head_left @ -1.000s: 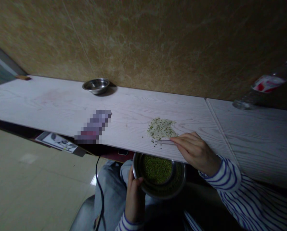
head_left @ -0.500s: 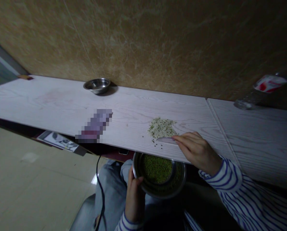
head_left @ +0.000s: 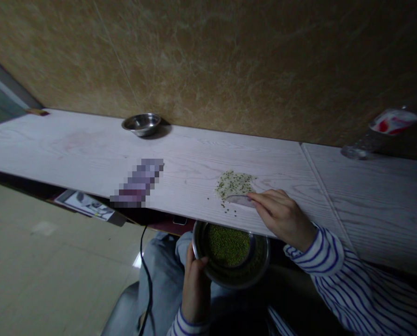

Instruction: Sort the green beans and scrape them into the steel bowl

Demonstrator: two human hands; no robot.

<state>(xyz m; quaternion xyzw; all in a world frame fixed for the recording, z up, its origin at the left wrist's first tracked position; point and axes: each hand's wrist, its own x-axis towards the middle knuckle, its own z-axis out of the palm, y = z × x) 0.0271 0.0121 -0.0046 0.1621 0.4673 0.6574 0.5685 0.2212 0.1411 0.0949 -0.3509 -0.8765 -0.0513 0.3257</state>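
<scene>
My left hand [head_left: 197, 282] is closed on the left rim of a metal bowl [head_left: 260, 270], held over my lap just below the table edge. Green mung beans [head_left: 228, 245] cover the bowl's bottom. Between its thumb and fingers, my right hand [head_left: 281, 214] pinches a thin, flat, greyish piece [head_left: 241, 200] with a curved upper edge; its exact kind is not clear. That piece rests at the near side of a low pile of white rice-like grains mixed with green beans [head_left: 234, 183] on the table. A few loose beans [head_left: 225, 209] lie left of the piece, close to the edge.
A small metal bowl [head_left: 142, 125] stands at the back by the wall. Left of the pile lies a flat, pixelated purple item [head_left: 138, 184]. A clear plastic bottle [head_left: 386, 128] stands far right. Under the table is an open drawer [head_left: 89, 205]; a black cable [head_left: 149, 280] hangs beside my leg.
My right hand has moved slightly left and away from me, bringing the flat piece up against the pile's near edge. My left hand and its bowl have stayed in place.
</scene>
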